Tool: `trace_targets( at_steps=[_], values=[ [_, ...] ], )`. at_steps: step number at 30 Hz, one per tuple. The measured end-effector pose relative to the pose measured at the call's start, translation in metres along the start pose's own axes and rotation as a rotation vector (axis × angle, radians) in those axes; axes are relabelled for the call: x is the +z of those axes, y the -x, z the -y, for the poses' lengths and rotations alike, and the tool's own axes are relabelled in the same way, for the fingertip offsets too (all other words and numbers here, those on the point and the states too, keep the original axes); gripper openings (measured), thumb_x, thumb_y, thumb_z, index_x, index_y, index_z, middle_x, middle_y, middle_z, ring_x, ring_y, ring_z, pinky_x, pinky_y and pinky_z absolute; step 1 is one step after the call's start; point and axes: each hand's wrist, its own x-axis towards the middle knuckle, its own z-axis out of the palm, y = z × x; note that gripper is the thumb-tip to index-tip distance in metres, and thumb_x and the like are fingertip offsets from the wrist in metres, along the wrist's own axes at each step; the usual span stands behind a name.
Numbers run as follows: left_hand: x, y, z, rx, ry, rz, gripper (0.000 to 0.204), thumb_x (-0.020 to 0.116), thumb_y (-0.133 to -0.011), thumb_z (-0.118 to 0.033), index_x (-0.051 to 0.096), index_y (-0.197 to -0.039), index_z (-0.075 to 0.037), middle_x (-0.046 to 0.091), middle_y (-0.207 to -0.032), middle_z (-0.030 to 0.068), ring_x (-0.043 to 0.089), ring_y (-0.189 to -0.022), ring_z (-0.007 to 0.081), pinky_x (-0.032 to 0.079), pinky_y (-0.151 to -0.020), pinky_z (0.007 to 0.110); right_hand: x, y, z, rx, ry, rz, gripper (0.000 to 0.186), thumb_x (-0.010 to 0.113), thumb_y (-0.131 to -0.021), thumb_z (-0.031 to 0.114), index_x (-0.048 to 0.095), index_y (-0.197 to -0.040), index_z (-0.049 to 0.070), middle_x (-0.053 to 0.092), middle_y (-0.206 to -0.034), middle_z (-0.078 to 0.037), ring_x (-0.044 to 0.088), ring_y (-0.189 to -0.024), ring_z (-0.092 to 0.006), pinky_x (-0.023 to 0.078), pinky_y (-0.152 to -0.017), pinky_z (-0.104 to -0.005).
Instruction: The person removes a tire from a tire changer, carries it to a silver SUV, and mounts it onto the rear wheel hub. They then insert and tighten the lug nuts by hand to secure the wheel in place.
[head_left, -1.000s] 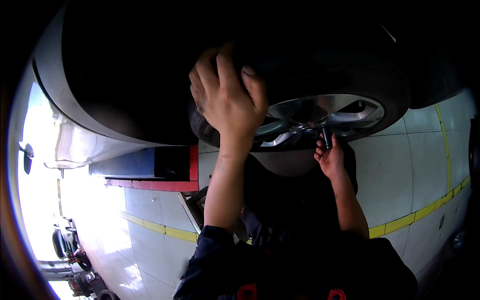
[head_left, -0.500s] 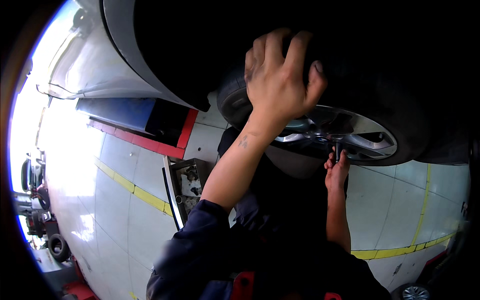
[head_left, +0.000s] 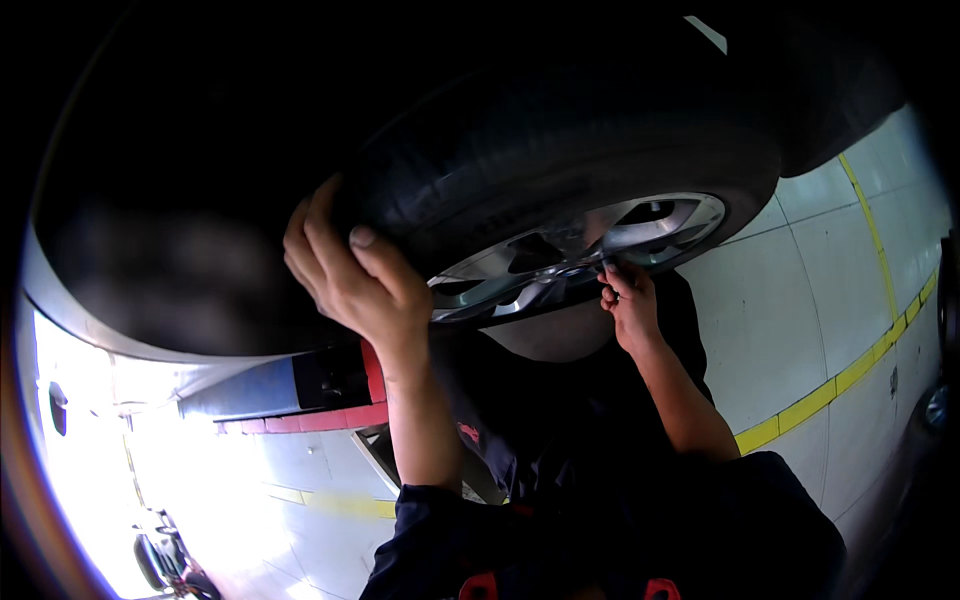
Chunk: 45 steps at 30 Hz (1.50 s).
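I'm watching the left hand (head_left: 365, 285) now, fingers spread and curved over the near-left edge of the tyre (head_left: 470, 195), thumb against the rubber. Over at the right hand (head_left: 630, 305), the fingertips are pinched close on a slim dark piece (head_left: 608, 267), right against the lower middle of the alloy wheel (head_left: 650, 230). It's murky there, so I can't swear to what that piece is or whether it's seated.

Here's what worries me: that's a fingertip hold, so a slight twist or an off-centre push could make the piece slip and fall towards the pale tiled floor (head_left: 770, 330). And if the wheel can turn, a pull from the left hand could swing a spoke into the right knuckles. Shadow makes a misaligned fit easier to miss, too.

Labels? I get no legible writing: the sidewall is too dark, and the small red mark (head_left: 468, 432) on the dark clothing is too blurred.
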Motion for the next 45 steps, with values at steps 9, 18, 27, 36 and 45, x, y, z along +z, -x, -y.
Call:
trace_targets(
  at_steps=[9, 18, 27, 36, 45],
  values=[
    [0.004, -0.005, -0.017, -0.051, 0.021, -0.001, 0.041, 0.037, -0.093, -0.027, 0.063, -0.110, 0.001, 0.061, -0.109, 0.0162, 0.056, -0.102, 0.0327, 0.042, -0.090, 0.043, -0.001, -0.006, -0.017, -0.551, 0.794, -0.064, 0.026, 0.056, -0.096, 0.020, 0.046, -0.105, -0.002, 0.060, -0.073, -0.014, 0.060, -0.061, -0.0282, 0.047, -0.056, -0.0376],
    [0.012, -0.006, -0.005, 0.003, 0.024, 0.009, 0.041, 0.037, -0.093, -0.026, 0.061, -0.110, 0.003, 0.060, -0.106, 0.0182, 0.057, -0.100, 0.0339, 0.044, -0.087, 0.042, 0.000, -0.012, -0.017, -0.746, 0.861, -0.022, 0.026, 0.056, -0.096, 0.019, 0.041, -0.104, 0.000, 0.060, -0.082, -0.017, 0.061, -0.064, -0.0344, 0.046, -0.054, -0.0402],
    [0.009, -0.010, -0.013, 0.018, -0.007, 0.015, 0.042, 0.038, -0.091, -0.024, 0.061, -0.111, 0.004, 0.058, -0.109, 0.0198, 0.056, -0.101, 0.0346, 0.044, -0.086, 0.042, 0.003, -0.001, 0.005, 0.282, -0.243, 0.112, 0.025, 0.044, -0.101, 0.041, 0.045, -0.104, 0.016, 0.047, -0.070, 0.001, 0.033, -0.047, -0.0054, 0.028, -0.044, -0.0223],
    [0.009, -0.009, -0.015, 0.019, -0.021, 0.055, 0.040, 0.040, -0.087, -0.022, 0.063, -0.110, 0.002, 0.058, -0.107, 0.0188, 0.056, -0.100, 0.0343, 0.045, -0.086, 0.042, 0.002, -0.006, -0.018, -0.395, 0.467, -0.038, 0.017, 0.060, -0.095, 0.018, 0.049, -0.101, 0.006, 0.054, -0.079, -0.001, 0.047, -0.059, -0.0057, 0.041, -0.053, -0.0236],
    [0.003, -0.009, -0.019, 0.009, -0.042, 0.061, 0.042, 0.039, -0.091, -0.027, 0.061, -0.113, 0.001, 0.057, -0.111, 0.0179, 0.055, -0.102, 0.0349, 0.044, -0.087, 0.041, 0.008, 0.002, -0.005, 0.220, -0.266, 0.047, 0.024, 0.051, -0.099, 0.032, 0.047, -0.107, 0.009, 0.054, -0.079, -0.001, 0.049, -0.063, -0.0079, 0.039, -0.054, -0.0228]
  ],
)
